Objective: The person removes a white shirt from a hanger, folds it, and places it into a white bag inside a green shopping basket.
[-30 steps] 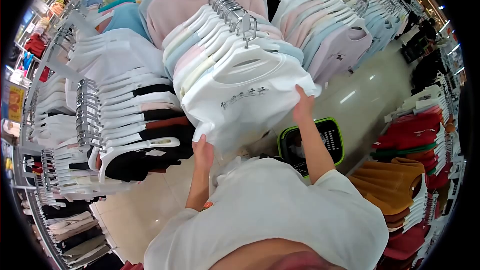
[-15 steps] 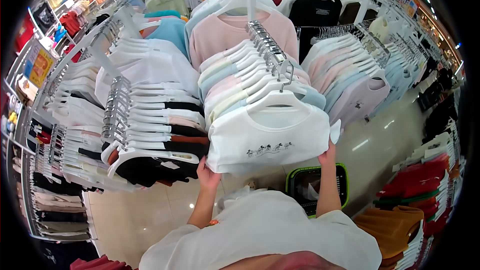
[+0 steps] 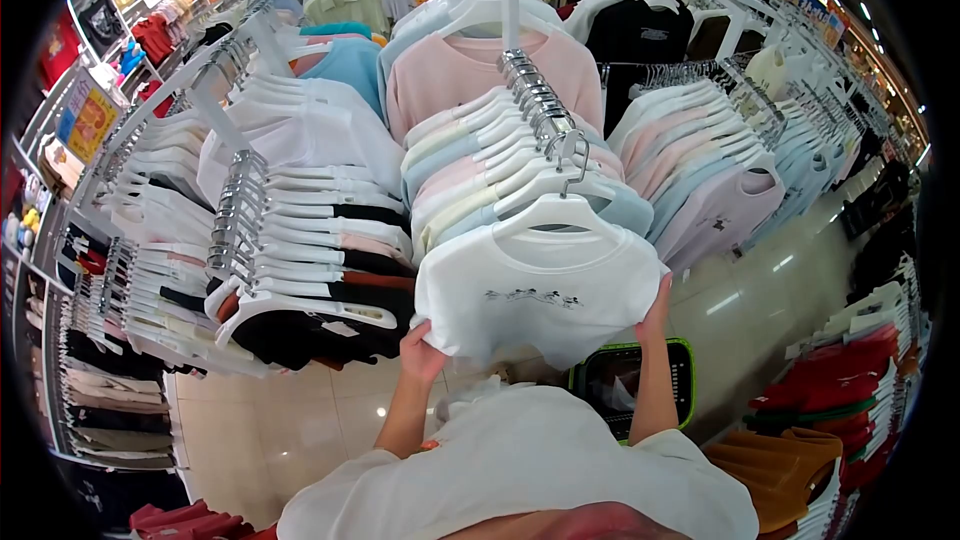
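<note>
And here we are, face-on to the white shirt (image 3: 540,275), right at the middle of the view, its dark printed figures turned to the wearer. This is the spreading-out step, by the look of it, with the cloth drawn wide for inspection. The left hand (image 3: 421,354) is at seven o'clock of the shirt, thumb and fingers closed in a pinch on its edge. Over at three o'clock, the right hand (image 3: 655,315) pinches the opposite edge, though some of its fingers are hidden by the cloth. Neither grip is spread open; the width is all between the hands. Up at twelve, the white hanger (image 3: 562,210) sits in the neckline, its metal hook (image 3: 578,168) apparently on the rack. Any shift from here, I'd judge, calls for both pinches moving evenly, or the shoulders could slip. Black garments (image 3: 300,337) hang at nine; the green-rimmed basket (image 3: 686,380) waits at four, beyond the right forearm.
</note>
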`<state>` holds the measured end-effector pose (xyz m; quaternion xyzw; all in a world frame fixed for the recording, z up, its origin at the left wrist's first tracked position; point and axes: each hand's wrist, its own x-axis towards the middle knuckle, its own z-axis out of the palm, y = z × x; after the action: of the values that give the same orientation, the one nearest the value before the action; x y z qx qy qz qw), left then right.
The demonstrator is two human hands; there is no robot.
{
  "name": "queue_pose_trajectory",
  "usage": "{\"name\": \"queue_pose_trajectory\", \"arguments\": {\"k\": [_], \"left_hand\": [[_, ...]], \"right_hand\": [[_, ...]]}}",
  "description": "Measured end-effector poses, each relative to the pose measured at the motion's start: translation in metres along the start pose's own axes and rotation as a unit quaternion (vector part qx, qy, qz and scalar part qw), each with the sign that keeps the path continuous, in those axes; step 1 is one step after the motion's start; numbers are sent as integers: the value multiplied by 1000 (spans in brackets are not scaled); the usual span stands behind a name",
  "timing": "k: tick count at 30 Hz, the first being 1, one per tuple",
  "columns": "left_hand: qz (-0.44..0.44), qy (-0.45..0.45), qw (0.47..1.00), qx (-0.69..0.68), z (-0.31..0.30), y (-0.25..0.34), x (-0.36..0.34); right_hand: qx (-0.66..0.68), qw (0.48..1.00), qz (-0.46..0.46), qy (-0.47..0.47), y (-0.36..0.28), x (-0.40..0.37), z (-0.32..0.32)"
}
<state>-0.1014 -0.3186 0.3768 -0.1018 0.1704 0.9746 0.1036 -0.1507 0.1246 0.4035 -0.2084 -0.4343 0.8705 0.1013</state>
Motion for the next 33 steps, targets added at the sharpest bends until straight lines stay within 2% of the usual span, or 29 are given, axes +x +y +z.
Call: {"name": "queue_pose_trajectory", "arguments": {"k": [1,4,7,11,16,17,19,22,25,28,31,33], "left_hand": [[23,-22,999,14,1,-1,-3],[55,-48,996,41,11,-2,-10],[85,-8,990,109,35,-3,-12],[128,71,956,256,79,-11,-12],[84,100,955,267,83,-9,-7],[70,107,956,262,83,-7,-8],[68,124,956,259,85,-6,-8],[103,138,947,270,91,-6,-9],[108,149,937,298,100,-5,-15],[108,126,929,332,99,-4,-15],[132,108,922,347,103,-6,-14],[155,110,920,342,105,-9,-12]], "right_hand": [[-5,1000,-18,-9,2,1,-2],[-228,957,-178,-26,6,-7,-5],[-495,858,-78,-110,-17,-25,-3],[-491,860,-81,-111,-23,-32,11],[-460,865,-169,-107,-4,-23,6],[-458,870,-158,-92,-2,-22,5],[-454,878,-136,-62,2,-19,2],[-387,903,-186,-22,12,-16,3],[-382,915,-126,4,6,-19,3],[-366,923,-104,-46,2,-14,2],[-352,913,-181,-95,-2,-19,15],[-314,918,-227,-83,-6,-26,30]]}}
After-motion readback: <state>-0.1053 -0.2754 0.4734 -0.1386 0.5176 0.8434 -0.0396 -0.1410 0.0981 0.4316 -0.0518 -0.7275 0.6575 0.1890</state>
